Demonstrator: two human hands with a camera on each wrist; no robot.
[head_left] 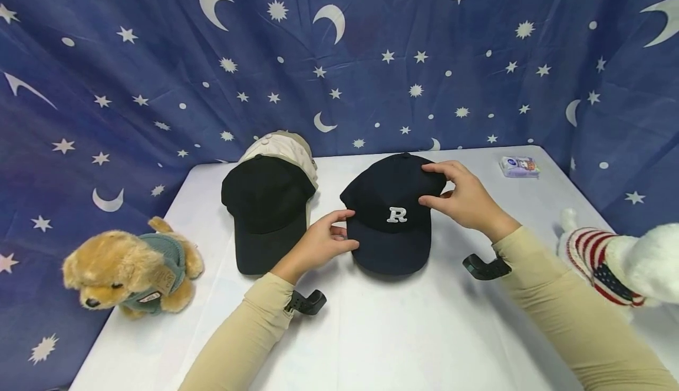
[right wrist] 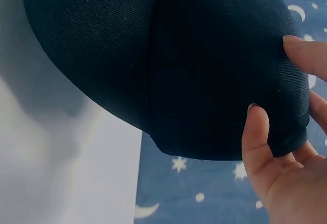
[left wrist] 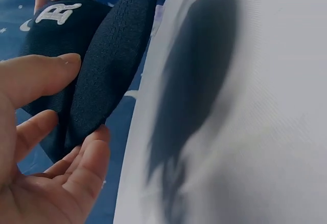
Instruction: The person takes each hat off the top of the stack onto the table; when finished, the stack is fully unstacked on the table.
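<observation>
A navy baseball cap (head_left: 389,249) with a white letter R on its front is held between both hands above the white table, brim toward me. My left hand (head_left: 323,240) pinches the cap's left edge where brim meets crown. In the left wrist view its thumb lies on top and its other fingers curl beneath. With the right hand (head_left: 469,199) I grip the right side of the crown, thumb on the front and fingers round the rear edge. To the left, a black cap (head_left: 267,196) lies on the table, overlapping a cream cap (head_left: 281,146) behind it.
A tan plush dog (head_left: 116,267) in a teal vest sits at the table's left edge. At the right is a white plush toy (head_left: 652,261) in a striped sweater. A small purple-and-white packet (head_left: 518,167) lies at the back right. Behind hangs a blue star-patterned curtain (head_left: 371,37).
</observation>
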